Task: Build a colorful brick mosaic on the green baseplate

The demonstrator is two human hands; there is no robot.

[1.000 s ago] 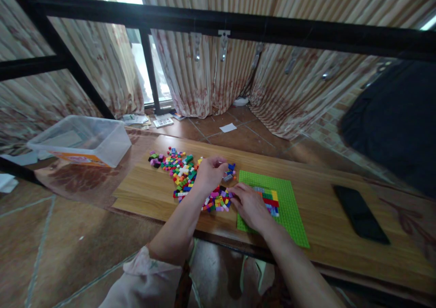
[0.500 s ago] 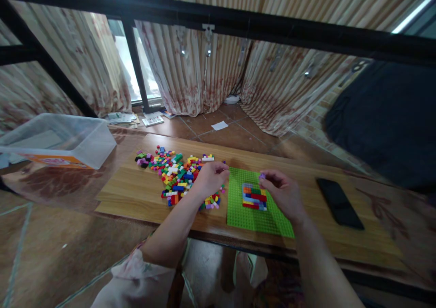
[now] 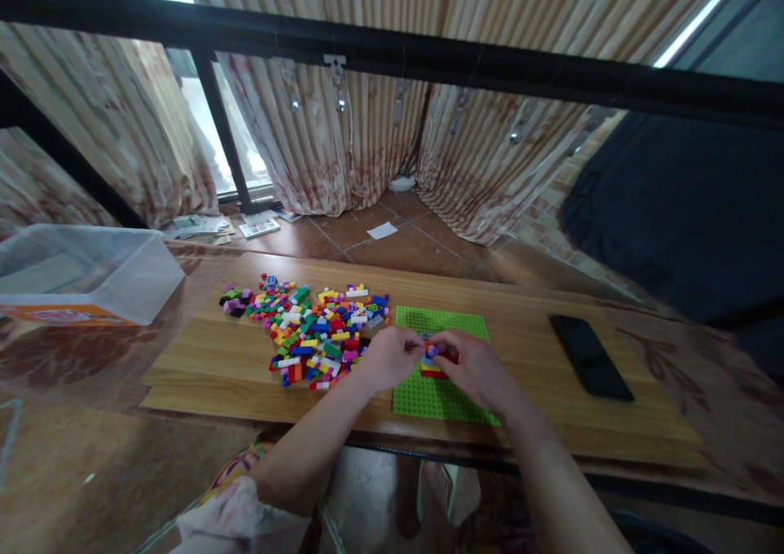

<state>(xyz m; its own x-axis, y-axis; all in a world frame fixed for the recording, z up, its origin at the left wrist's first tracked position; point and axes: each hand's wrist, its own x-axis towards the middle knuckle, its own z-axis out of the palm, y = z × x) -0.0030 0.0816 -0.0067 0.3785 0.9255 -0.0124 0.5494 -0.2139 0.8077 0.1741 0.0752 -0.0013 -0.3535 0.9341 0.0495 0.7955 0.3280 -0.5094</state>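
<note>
A green baseplate lies on the wooden board, carrying a small block of stacked toy bricks in several colours. Over that stack, my right hand pinches a small purple brick between thumb and fingers. From the left, my left hand reaches over the baseplate's edge, its fingertips pressed together close to the purple brick; what they hold, if anything, is hidden. Both hands cover much of the stack. Left of the baseplate spreads a pile of loose toy bricks.
A black phone lies on the wooden board at the right. At the far left stands a clear plastic bin with an orange label. A dark metal bar crosses above, before the striped curtains.
My right hand has brought the purple brick left and down onto the stack. My left hand has come over the baseplate's left part, beside it. The whole view has shifted slightly.
</note>
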